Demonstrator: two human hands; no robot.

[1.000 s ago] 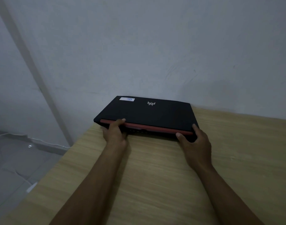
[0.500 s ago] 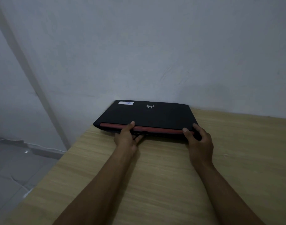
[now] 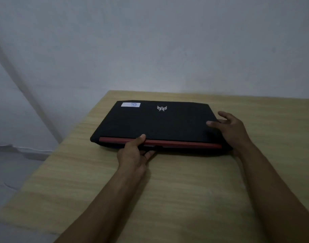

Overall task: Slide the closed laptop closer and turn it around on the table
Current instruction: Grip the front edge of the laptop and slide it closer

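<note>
A closed black laptop (image 3: 160,123) lies flat on the light wooden table (image 3: 167,190), with a silver logo and a white sticker on its lid and a red strip along the near edge. My left hand (image 3: 134,153) pinches that near edge left of centre, thumb on the lid, fingers underneath. My right hand (image 3: 229,128) holds the laptop's right side, thumb on the lid near the corner, the other fingers spread beside the edge.
A pale wall (image 3: 167,50) rises just behind the table's far edge. The table's left edge runs diagonally, and grey floor (image 3: 13,172) lies below it on the left. Bare tabletop stretches between the laptop and me.
The laptop has come away from the wall toward me. My right hand shifted from the near right corner up onto the right side; my left hand keeps its pinch on the near edge.
</note>
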